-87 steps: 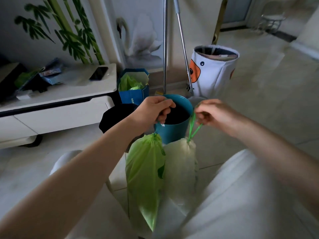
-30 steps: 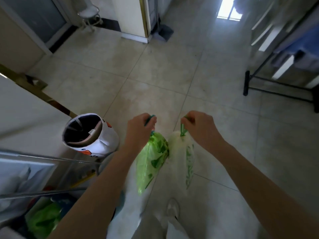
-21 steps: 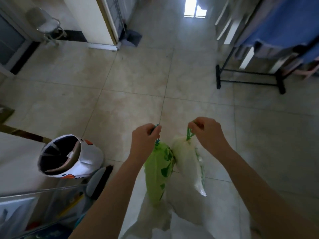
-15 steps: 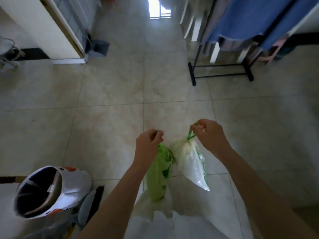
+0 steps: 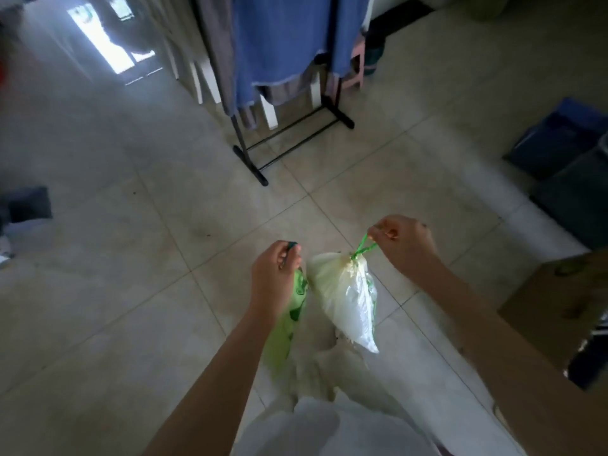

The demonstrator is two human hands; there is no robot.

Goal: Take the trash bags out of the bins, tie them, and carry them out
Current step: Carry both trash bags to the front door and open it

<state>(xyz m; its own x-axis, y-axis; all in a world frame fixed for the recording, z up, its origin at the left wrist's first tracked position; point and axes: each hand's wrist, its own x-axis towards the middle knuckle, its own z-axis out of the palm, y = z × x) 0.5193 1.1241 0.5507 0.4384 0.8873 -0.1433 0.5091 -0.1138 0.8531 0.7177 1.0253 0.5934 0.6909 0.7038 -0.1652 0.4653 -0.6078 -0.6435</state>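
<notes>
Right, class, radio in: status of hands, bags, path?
Left hand grips green bag. Right hand pinches white bag drawstring. Clothes rack ahead.

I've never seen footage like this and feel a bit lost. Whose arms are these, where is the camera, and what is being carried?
There is no machine here: a person wears a camera on the head, looking down at their own arms. The left hand grips the top of a green trash bag. The right hand pinches the green drawstring of a white trash bag. Both bags hang above the tiled floor. Ahead stands a clothes rack hung with blue fabric.
</notes>
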